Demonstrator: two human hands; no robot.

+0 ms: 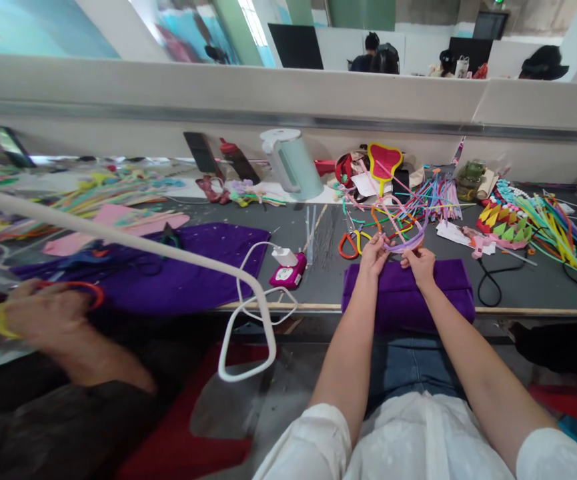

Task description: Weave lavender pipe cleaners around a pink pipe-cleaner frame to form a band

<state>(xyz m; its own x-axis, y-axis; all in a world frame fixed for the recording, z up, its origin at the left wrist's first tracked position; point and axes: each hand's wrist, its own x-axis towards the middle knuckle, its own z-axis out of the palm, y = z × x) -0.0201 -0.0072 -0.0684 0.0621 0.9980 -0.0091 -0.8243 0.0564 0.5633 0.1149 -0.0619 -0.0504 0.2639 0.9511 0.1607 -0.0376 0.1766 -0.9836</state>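
My left hand [374, 255] is closed in a pinch on lilac and pink pipe cleaners [401, 249], which curve in a loop above my fingers. My right hand [419, 263] pinches the other side of the same pipe cleaners. Both hands hover over a rolled purple cloth [425, 293] at the table's front edge. Just left of them lie scissors with orange and yellow handles [349, 246]. Beyond the loop stands a red heart-like shape with a yellow rim [385, 162]. The fingertips are small, and the exact join of the strands cannot be made out.
A white lamp arm [168, 248] crosses the left side. Beside me a co-worker's hand [51, 310] holds something blurred. A magenta power block [289, 271] with a white cable, a pale kettle [292, 163], a dark bottle [238, 162] and bundled pipe cleaners [553, 230] are on the table.
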